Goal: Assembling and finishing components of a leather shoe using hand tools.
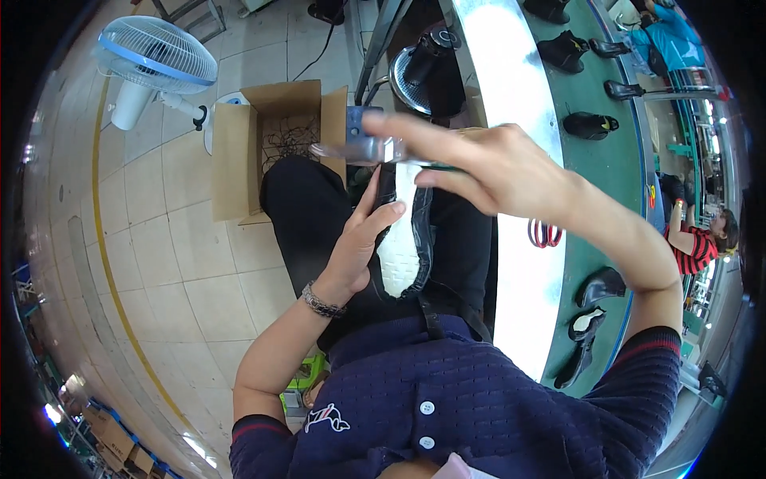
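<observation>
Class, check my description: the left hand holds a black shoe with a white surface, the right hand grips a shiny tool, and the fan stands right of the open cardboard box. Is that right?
No: the head view shows the fan left of the open cardboard box. The rest stands: the left hand holds the black shoe and the right hand grips the shiny tool.

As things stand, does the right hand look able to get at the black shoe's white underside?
Probably yes: the right hand, holding a blurred metal tool, is near the black shoe, whose white underside faces the camera, mostly uncovered; the left hand overlaps just one edge.
</observation>
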Available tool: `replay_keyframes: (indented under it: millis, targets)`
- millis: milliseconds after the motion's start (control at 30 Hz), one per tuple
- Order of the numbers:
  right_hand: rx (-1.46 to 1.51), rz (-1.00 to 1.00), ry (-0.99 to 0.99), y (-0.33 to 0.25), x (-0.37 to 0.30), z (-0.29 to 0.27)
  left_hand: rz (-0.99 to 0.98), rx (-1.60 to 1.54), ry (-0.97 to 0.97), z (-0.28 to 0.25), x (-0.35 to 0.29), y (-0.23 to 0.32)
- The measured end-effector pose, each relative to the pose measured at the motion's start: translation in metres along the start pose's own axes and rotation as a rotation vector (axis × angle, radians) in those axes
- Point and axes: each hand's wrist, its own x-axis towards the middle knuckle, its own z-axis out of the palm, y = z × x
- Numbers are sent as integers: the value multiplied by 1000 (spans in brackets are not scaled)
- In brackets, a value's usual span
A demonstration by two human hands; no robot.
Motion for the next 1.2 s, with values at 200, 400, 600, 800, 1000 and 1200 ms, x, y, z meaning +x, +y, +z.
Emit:
replay_keyframes:
  millis: [200, 400, 600, 800, 1000, 1200]
  targets:
    - [-216, 25, -130, 10, -3, -4, 36, 78, -54, -2, 4, 6]
    - [-154, 210, -272, 10, -23, 25, 49, 79, -72, -2, 5, 4]
    - [139, 132, 44, 3, -32, 38, 20, 134, -66, -5, 0, 5]
    - [-24, 157, -191, -7, -31, 31, -46, 172, -50, -5, -5, 12]
    - [13, 256, -294, -5, -32, 41, -69, 181, -78, -11, 0, 8]
    - [89, 236, -154, -19, -36, 46, -114, 148, -132, -16, -2, 10]
